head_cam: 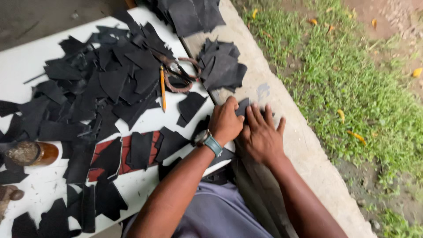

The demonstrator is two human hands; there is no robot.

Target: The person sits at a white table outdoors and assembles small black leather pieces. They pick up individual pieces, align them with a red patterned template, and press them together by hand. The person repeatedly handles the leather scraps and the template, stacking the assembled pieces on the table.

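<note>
Pinned flat under the left hand (225, 120) and right hand (260, 134), the black leather offcut (243, 105) looks light, floppy (best pinched at an edge).

Small black leather piece (242, 106) held flat on a concrete ledge.
It lies just past the white desk's edge, dark, thin, angular, mostly covered, only its upper corner showing.
</note>
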